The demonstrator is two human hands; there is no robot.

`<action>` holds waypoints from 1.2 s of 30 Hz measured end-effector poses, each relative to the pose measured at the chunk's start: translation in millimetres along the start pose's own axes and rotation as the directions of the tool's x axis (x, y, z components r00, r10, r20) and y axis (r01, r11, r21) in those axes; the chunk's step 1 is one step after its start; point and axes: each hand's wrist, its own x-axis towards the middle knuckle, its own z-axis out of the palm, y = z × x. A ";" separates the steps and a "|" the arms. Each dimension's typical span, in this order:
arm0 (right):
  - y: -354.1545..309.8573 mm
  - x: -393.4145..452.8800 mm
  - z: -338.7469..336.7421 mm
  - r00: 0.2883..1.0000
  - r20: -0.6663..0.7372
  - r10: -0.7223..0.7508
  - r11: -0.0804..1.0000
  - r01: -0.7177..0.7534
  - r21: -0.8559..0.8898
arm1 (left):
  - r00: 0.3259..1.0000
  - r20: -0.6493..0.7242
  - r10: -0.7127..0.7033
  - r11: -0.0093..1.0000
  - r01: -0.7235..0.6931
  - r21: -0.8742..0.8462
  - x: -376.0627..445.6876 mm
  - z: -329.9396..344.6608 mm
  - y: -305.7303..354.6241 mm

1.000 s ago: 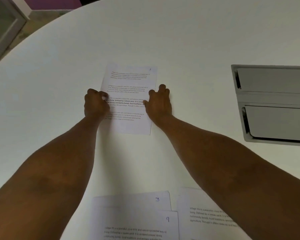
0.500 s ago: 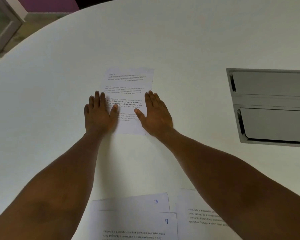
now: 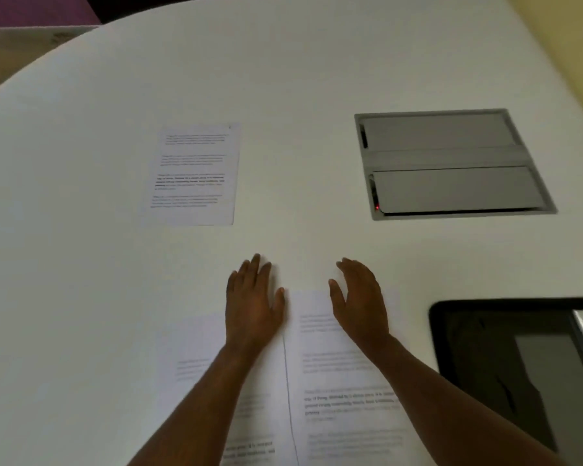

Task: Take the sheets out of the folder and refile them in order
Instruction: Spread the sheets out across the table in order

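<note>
**Sheet parked far out; hands back over the near pile**

With both hands withdrawn from it, far sheet (image 3: 194, 174) lying alone and flat on white table (image 3: 81, 230), well apart from either hand. Largest first:

- Table: round, white; grey recessed hatch (image 3: 451, 163) at right, small red light at its near left corner. Dark tablet-like slab (image 3: 505, 371) at lower right, touching nothing.
- Near sheets (image 3: 344, 371): at least two printed pages side by side at bottom edge, one seam between them; page numbers not legible now.
- Far sheet: printed side up, squared, number in top corner too blurred to read.
- Left hand (image 3: 253, 304): fingers straight and spread, palm down over top of left near page; holding nothing.
- Right hand (image 3: 360, 304): fingers loosely extended, slightly arched over top of right near page; holding nothing. Contact with paper not certain for either.

Change against earlier frames: one second ago both hands curled on the far sheet's side edges; half a second ago flattened on it; now released and pulled back toward the body. View also shifted, bringing hatch fully in and slab into frame.

Reading: one page placed as start of an ordered stack; next page likely to be picked from near pile. Folder not in view. Sorting judged early.
</note>
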 end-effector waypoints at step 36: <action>6.6 -173.6 -66.1 0.974 0.156 0.166 0.922 -0.209 0.326 | 0.781 0.515 -0.354 0.382 0.623 -0.683 -126.9 -5.6 95.6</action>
